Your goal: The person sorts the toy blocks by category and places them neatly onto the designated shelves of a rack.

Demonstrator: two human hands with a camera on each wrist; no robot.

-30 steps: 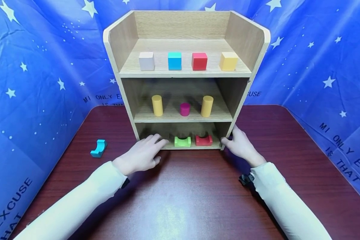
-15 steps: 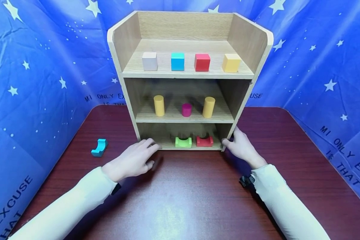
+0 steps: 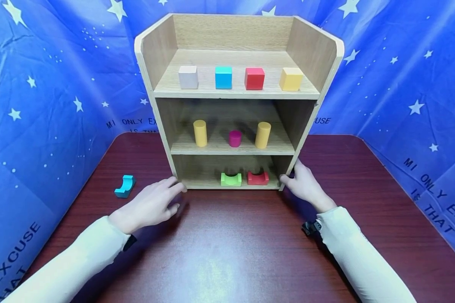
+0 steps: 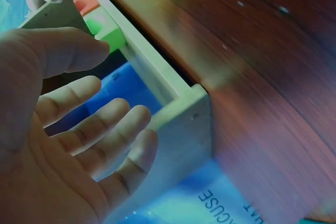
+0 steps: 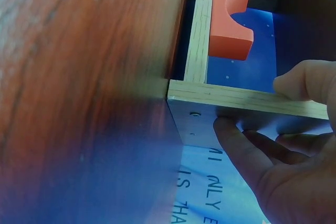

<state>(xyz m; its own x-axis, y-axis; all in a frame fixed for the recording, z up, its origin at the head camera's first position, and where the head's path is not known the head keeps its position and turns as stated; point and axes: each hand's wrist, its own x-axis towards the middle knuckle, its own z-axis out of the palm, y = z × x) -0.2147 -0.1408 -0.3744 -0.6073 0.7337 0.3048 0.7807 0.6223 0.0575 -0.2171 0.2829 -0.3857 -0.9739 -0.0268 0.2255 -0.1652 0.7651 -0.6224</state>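
Note:
A wooden shelf unit (image 3: 227,96) stands on the table. My right hand (image 3: 306,185) pinches the lower front edge of its right side panel (image 5: 247,98), thumb inside and fingers along the outer face. My left hand (image 3: 148,206) is near the lower left corner, fingers loosely bent, holding nothing; its palm shows in the left wrist view. On the bottom shelf sit a green notched block (image 3: 231,179) and a red notched block (image 3: 258,178). A teal notched block (image 3: 125,186) lies on the table, left of and beyond my left hand.
The top shelf bears a white cube (image 3: 188,77), a blue cube (image 3: 223,78), a red cube (image 3: 254,79) and a yellow cube (image 3: 291,79). Two yellow cylinders (image 3: 200,133) flank a short magenta cylinder (image 3: 235,139) on the middle shelf. Blue starry cloth (image 3: 60,84) surrounds the table (image 3: 231,235).
My left hand has drawn back leftward and toward me, from the front of the bottom shelf to its left corner. The right hand keeps its hold on the side panel.

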